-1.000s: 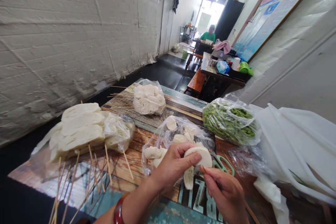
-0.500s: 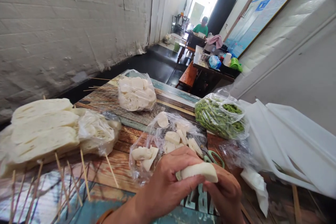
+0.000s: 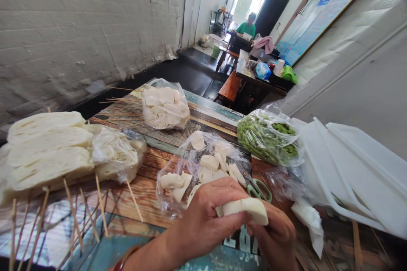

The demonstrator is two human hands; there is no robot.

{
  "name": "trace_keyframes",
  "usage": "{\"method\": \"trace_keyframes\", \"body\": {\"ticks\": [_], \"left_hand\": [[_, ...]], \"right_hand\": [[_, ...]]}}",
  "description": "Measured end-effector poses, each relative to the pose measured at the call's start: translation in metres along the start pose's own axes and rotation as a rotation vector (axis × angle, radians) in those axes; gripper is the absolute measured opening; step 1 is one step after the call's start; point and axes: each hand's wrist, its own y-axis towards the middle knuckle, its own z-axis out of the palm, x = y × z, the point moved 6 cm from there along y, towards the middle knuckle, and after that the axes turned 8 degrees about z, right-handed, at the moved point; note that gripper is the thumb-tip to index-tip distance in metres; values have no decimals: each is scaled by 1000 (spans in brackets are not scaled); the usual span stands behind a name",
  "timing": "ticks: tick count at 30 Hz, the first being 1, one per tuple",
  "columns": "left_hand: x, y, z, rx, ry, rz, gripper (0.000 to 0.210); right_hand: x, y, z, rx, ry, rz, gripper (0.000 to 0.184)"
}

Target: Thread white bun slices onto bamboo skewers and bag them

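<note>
A thick white food slice [image 3: 244, 210] lies across my two hands in front of me; its exact kind I cannot tell. My left hand [image 3: 213, 205] is closed on it, thumb along the near side and fingers over the top. At its right end, my right hand [image 3: 276, 230] is closed too, its fingers curled against the slice and partly hidden behind it. Just beyond is an open plastic bag [image 3: 178, 159] with several similar pale pieces [image 3: 210, 162]. Green-handled scissors [image 3: 259, 189] rest beside that bag, near my right hand.
Large pale slabs [image 3: 51, 148] on bamboo skewers [image 3: 101, 205] fill the left side. Behind stand a bag of white slices [image 3: 165, 106] and a bag of green strips [image 3: 267, 135]. White trays [image 3: 359, 169] lean at right. A person in green [image 3: 247, 29] sits far back.
My hands and the white slice appear slightly further right, and the slice is tilted a little more. The view has shifted slightly. Both hands keep their hold.
</note>
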Motion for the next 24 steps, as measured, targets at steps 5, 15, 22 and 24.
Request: {"method": "trace_keyframes", "body": {"ticks": [5, 15, 22, 24], "left_hand": [[10, -1, 4, 21, 20, -41, 17], [32, -2, -26, -377, -93, -179, 45], [47, -2, -67, -720, 64, -56, 29], [49, 0, -73, -682, 258, -41, 26]], "right_hand": [[-7, -3, 2, 20, 11, 73, 36], [-49, -6, 5, -106, 454, 475, 27], [-68, 3, -4, -289, 925, 677, 20], [-68, 5, -4, -267, 959, 689, 22]]}}
